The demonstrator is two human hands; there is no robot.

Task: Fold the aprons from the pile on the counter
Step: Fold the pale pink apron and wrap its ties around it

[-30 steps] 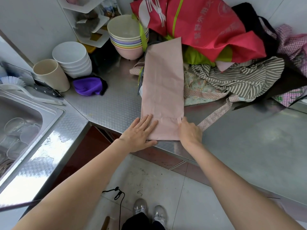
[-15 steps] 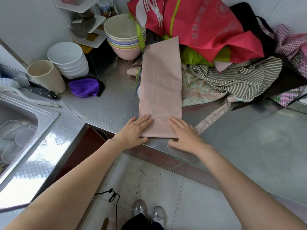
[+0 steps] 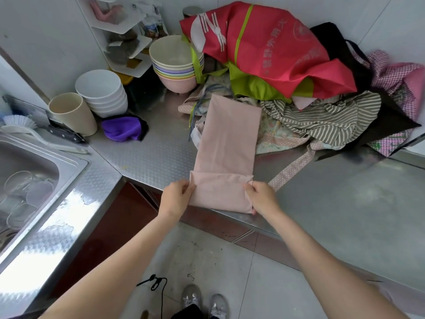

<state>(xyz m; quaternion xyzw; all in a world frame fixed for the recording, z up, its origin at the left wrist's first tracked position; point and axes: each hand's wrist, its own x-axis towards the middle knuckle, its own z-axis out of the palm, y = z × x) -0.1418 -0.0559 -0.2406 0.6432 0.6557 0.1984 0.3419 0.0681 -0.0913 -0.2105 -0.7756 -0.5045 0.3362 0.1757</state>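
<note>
1. Pink apron (image 3: 226, 148): long folded strip at the counter (image 3: 345, 203) front edge, far end against the pile (image 3: 299, 88).
2. Left hand (image 3: 176, 196): pinching the near-left corner.
3. Right hand (image 3: 261, 196): pinching the near-right corner, near end doubled over.

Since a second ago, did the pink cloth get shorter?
Yes. The pink cloth has drawn toward the counter edge: its far end reached the bowls before, and now stops short.
</note>
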